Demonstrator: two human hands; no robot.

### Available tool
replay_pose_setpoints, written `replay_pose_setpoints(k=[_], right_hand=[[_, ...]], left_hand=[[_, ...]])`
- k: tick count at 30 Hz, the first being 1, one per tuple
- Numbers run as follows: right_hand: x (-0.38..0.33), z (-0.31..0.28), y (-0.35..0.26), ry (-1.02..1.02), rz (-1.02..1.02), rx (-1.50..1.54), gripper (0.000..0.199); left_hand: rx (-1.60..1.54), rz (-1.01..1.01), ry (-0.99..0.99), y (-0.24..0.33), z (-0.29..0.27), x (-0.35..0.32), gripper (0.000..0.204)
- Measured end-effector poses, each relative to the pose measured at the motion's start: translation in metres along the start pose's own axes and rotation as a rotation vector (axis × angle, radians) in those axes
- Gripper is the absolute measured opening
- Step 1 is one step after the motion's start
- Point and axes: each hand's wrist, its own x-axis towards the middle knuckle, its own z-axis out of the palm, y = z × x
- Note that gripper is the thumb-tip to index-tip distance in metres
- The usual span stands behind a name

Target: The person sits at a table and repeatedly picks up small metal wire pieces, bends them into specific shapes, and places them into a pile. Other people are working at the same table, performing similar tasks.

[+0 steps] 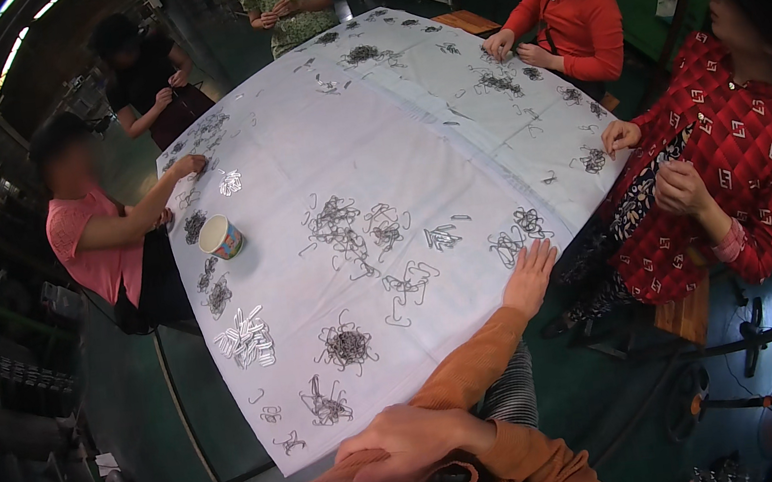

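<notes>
My left hand lies flat with its fingers apart on the near right edge of the white-covered table. It is just below a small tangle of bent wire hooks. My right hand rests on my own orange left sleeve, fingers loosely curved, holding nothing. More tangles of wire hooks lie in front of me, one near the front edge and one at the middle.
A paper cup stands near the left edge, with a heap of pale straight pieces below it. Several other people sit around the table. The nearest is a person in a red patterned shirt at my right. A wooden bench is beside me.
</notes>
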Motion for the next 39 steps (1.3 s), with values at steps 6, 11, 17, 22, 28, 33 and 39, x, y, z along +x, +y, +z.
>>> replay_pose_setpoints(k=[6, 11, 17, 22, 28, 33, 39], right_hand=[[0.0, -0.002, 0.006, 0.091, -0.089, 0.058, 0.047], [-0.003, -0.002, 0.03, 0.166, 0.034, 0.091, 0.049], [-0.011, -0.002, 0.021, 0.218, 0.105, 0.014, 0.051], [-0.007, -0.003, 0.014, 0.159, 0.151, -0.028, 0.051], [-0.013, -0.005, 0.03, 0.291, 0.11, 0.021, 0.046], [-0.033, -0.044, 0.066, 0.365, 0.323, -0.023, 0.037], [-0.055, -0.051, 0.095, 0.499, 0.252, 0.391, 0.024]], left_hand=[[-0.166, 0.0, 0.104, -0.003, 0.007, 0.0, 0.081], [-0.332, 0.012, 0.151, 0.002, 0.001, 0.0, 0.075], [-0.375, 0.009, 0.156, 0.003, -0.002, -0.002, 0.076], [-0.307, 0.006, 0.277, -0.005, 0.028, 0.005, 0.073], [-0.343, 0.014, 0.278, -0.002, 0.016, 0.002, 0.072], [-0.334, -0.001, 0.29, -0.003, 0.009, -0.003, 0.071], [-0.396, -0.004, 0.257, 0.003, -0.007, -0.009, 0.068]])
